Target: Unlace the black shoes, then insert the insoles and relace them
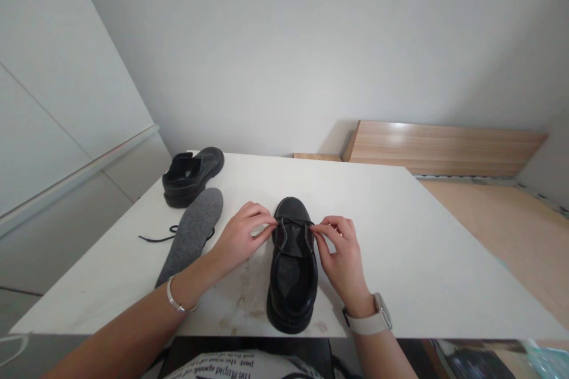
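A black shoe [292, 284] stands upright on the white table [377, 207], toe pointing away from me, with a dark lace across its front eyelets. At the left side of the lace, my left hand [249, 234] pinches with thumb and forefinger. My right hand [340, 249] pinches the lace's other end at the shoe's right side. Both lace ends are mostly hidden by my fingertips. A grey felt insole [193, 231] lies to the left, over a loose black lace [156, 240]. Behind it sits a second black shoe [189, 177], its opening facing up.
The table's front edge runs close to my body, and brownish smudges mark its surface near the shoe. A wooden headboard [444, 145] and a tan bed surface [489, 219] are beyond the right edge. Bags and other items [484, 361] lie below at the lower right.
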`<control>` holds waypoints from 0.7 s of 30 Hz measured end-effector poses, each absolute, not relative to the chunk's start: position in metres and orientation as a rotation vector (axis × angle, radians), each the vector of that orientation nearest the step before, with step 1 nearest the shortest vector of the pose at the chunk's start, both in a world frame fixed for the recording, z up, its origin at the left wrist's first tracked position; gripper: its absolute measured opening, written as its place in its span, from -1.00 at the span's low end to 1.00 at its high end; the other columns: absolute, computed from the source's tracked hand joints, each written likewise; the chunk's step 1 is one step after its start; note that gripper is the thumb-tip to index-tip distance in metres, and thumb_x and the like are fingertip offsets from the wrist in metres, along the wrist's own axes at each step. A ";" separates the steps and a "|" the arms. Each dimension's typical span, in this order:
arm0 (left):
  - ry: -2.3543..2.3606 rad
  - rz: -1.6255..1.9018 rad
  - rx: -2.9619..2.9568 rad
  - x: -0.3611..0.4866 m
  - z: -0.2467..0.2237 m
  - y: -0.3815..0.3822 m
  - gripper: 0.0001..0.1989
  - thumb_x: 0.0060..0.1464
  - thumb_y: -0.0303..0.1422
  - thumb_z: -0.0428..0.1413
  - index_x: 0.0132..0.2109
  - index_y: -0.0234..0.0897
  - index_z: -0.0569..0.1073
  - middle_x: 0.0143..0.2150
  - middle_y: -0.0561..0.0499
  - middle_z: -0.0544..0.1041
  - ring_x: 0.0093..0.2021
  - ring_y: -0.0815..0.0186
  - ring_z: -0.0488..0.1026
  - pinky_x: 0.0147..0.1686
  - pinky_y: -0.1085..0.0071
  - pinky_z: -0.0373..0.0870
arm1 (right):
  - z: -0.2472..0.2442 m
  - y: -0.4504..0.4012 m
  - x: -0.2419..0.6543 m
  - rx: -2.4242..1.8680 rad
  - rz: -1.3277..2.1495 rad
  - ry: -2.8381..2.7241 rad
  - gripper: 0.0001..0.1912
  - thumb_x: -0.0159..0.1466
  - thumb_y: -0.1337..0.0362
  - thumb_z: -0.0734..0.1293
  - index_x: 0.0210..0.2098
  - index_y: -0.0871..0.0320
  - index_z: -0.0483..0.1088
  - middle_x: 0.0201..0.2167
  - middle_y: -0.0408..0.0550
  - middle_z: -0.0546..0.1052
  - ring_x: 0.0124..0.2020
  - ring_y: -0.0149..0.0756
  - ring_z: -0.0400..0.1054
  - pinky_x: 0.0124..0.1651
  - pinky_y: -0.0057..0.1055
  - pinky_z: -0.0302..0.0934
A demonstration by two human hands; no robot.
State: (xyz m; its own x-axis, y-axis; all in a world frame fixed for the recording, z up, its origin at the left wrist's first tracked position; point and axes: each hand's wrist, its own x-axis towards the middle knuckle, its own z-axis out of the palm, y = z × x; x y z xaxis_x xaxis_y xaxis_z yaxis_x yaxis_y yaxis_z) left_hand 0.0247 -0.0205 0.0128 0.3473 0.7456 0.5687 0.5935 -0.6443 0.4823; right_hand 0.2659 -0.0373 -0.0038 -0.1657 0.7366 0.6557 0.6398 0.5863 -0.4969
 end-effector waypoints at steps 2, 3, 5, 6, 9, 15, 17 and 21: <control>1.258 1.200 2.444 0.025 0.012 -0.021 -0.89 0.23 -0.41 0.16 -0.21 -0.23 0.61 -0.24 -0.05 0.52 -0.17 0.25 0.42 -0.15 0.34 0.38 | -0.003 -0.038 0.265 -1.111 0.118 -1.886 -0.78 0.36 0.47 0.23 -0.19 0.10 0.48 -0.22 0.02 0.43 -0.16 -0.15 0.28 -0.11 -0.17 0.27; 1.270 1.204 2.453 0.025 0.012 -0.021 -0.89 0.23 -0.40 0.16 -0.21 -0.22 0.61 -0.24 -0.06 0.52 -0.18 0.25 0.41 -0.15 0.34 0.38 | -0.003 -0.038 0.264 -1.108 0.121 -1.890 -0.77 0.36 0.48 0.22 -0.18 0.10 0.48 -0.23 0.02 0.43 -0.17 -0.15 0.29 -0.11 -0.17 0.28; 1.274 1.195 2.457 0.025 0.012 -0.022 -0.88 0.23 -0.41 0.16 -0.19 -0.22 0.61 -0.26 -0.05 0.52 -0.19 0.25 0.41 -0.18 0.34 0.38 | -0.003 -0.039 0.263 -1.105 0.142 -1.891 -0.75 0.36 0.48 0.21 -0.17 0.10 0.48 -0.23 0.02 0.44 -0.17 -0.16 0.32 -0.10 -0.19 0.30; 1.272 1.196 2.451 0.025 0.013 -0.023 -0.87 0.23 -0.42 0.15 -0.19 -0.22 0.62 -0.27 -0.05 0.53 -0.20 0.25 0.41 -0.18 0.34 0.38 | -0.003 -0.040 0.262 -1.106 0.154 -1.889 -0.75 0.36 0.48 0.21 -0.16 0.10 0.48 -0.22 0.02 0.45 -0.17 -0.17 0.34 -0.10 -0.20 0.31; 1.285 1.195 2.362 0.026 0.016 -0.024 -0.88 0.22 -0.41 0.15 -0.21 -0.23 0.62 -0.27 -0.05 0.55 -0.20 0.23 0.44 -0.16 0.32 0.38 | -0.003 -0.041 0.260 -1.118 0.181 -1.884 -0.75 0.37 0.47 0.20 -0.15 0.12 0.48 -0.20 0.03 0.46 -0.18 -0.20 0.38 -0.11 -0.26 0.34; 1.340 1.088 1.965 0.027 0.015 -0.020 -0.86 0.15 -0.33 0.17 -0.28 -0.27 0.61 -0.31 -0.04 0.58 -0.28 0.26 0.48 -0.23 0.36 0.36 | -0.003 -0.044 0.258 -1.143 0.193 -1.884 -0.76 0.38 0.46 0.19 -0.14 0.14 0.47 -0.20 0.01 0.49 -0.21 -0.23 0.42 -0.14 -0.31 0.35; 1.346 1.054 1.806 0.028 0.012 -0.018 -0.84 0.12 -0.30 0.18 -0.27 -0.29 0.60 -0.32 -0.04 0.60 -0.30 0.26 0.48 -0.25 0.36 0.36 | -0.003 -0.044 0.257 -1.138 0.195 -1.878 -0.77 0.38 0.47 0.20 -0.14 0.15 0.48 -0.20 0.01 0.49 -0.20 -0.23 0.43 -0.14 -0.32 0.35; 1.293 0.989 1.562 0.030 0.005 -0.015 -0.81 0.10 -0.28 0.19 -0.27 -0.33 0.58 -0.33 -0.06 0.62 -0.31 0.25 0.50 -0.27 0.36 0.38 | -0.004 -0.044 0.256 -1.137 0.199 -1.868 -0.77 0.37 0.48 0.21 -0.14 0.17 0.48 -0.20 0.02 0.49 -0.20 -0.24 0.43 -0.14 -0.33 0.35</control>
State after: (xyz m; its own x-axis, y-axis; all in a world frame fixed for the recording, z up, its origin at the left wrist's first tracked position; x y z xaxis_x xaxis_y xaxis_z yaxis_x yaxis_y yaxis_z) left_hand 0.0296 -0.0146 0.0053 0.1500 0.9873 0.0522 0.3086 -0.0969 0.9463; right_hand 0.2558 -0.0436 -0.0040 -0.1597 0.7718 0.6155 0.6247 0.5618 -0.5424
